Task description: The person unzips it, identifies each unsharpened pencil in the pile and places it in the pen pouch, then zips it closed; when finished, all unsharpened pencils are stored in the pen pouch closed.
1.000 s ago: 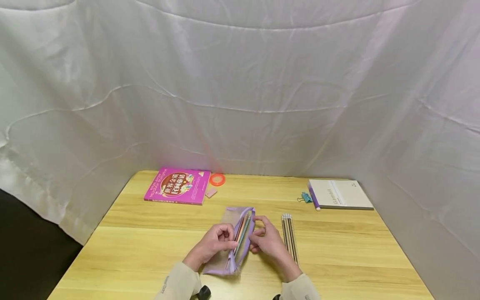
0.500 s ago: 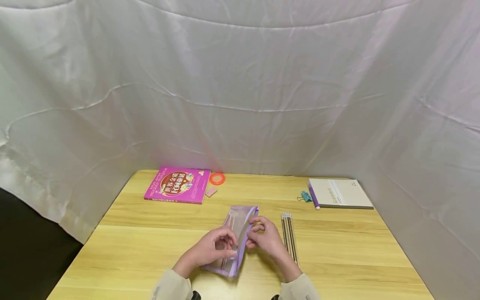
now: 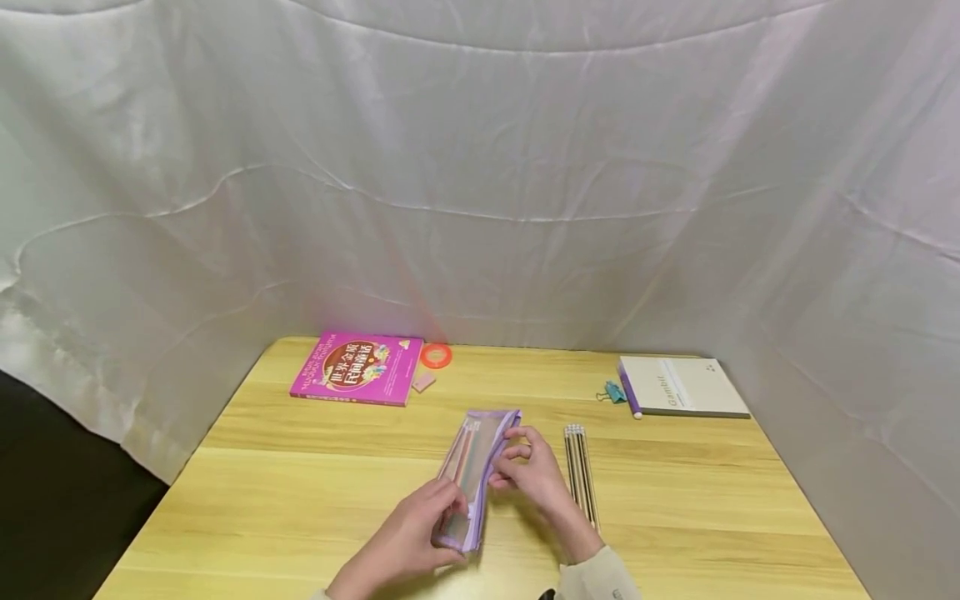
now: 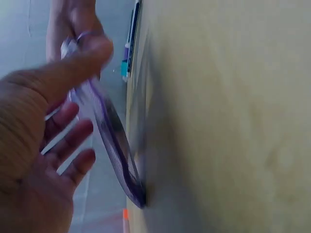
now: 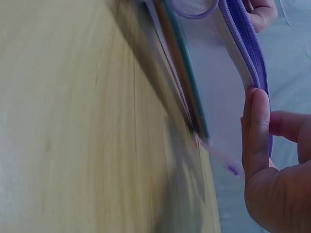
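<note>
A see-through mesh pencil case [image 3: 480,458] with purple edging stands tilted on the table, several coloured pencils [image 3: 467,450] inside. Along its upper edge runs a purple zipper [image 5: 240,36]. My right hand [image 3: 531,475] pinches that zipped edge between thumb and finger, toward the far end. At the near end is my left hand [image 3: 412,529], thumb and fingers spread apart around the case's corner. In the left wrist view, blurred, the left thumb [image 4: 80,65] crosses in front of the case and the other fingers lie loose; the index finger is mostly hidden.
A bundle of striped pencils [image 3: 581,471] lies just right of the right hand. Farther back are a pink book [image 3: 358,369], orange tape roll [image 3: 436,356], pink eraser [image 3: 423,382], teal binder clip [image 3: 615,392], purple marker [image 3: 630,392] and notebook [image 3: 686,386]. Pale curtains [image 3: 517,167] surround the table.
The pencil case has tipped so its mesh side faces up, its opening now narrower from above. My left hand has left the opening and moved toward the near end. The right hand keeps its pinch.
</note>
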`<move>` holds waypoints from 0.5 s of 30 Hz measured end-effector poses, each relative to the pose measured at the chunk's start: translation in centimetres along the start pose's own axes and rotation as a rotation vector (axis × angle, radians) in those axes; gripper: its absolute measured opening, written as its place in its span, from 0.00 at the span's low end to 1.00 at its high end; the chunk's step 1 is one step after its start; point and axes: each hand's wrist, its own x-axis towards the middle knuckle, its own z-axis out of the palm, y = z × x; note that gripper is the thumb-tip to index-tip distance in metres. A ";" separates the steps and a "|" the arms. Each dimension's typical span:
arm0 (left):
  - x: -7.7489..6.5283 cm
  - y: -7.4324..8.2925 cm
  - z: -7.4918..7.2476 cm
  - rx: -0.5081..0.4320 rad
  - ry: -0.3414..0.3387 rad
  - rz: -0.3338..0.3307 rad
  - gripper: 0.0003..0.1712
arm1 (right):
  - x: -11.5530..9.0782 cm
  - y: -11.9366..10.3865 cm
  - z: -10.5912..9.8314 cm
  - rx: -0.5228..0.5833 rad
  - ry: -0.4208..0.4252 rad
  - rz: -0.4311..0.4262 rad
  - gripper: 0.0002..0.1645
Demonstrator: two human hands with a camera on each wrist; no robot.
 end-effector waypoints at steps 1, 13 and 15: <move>0.0 0.2 0.1 0.036 0.017 0.007 0.34 | -0.1 -0.1 0.0 0.007 0.003 0.000 0.31; -1.3 0.8 -0.4 0.080 0.223 0.040 0.16 | -0.2 0.0 -0.4 0.026 0.054 0.023 0.31; -1.3 0.8 -0.5 0.047 0.253 0.015 0.14 | -0.1 0.0 -0.5 0.022 0.061 0.021 0.32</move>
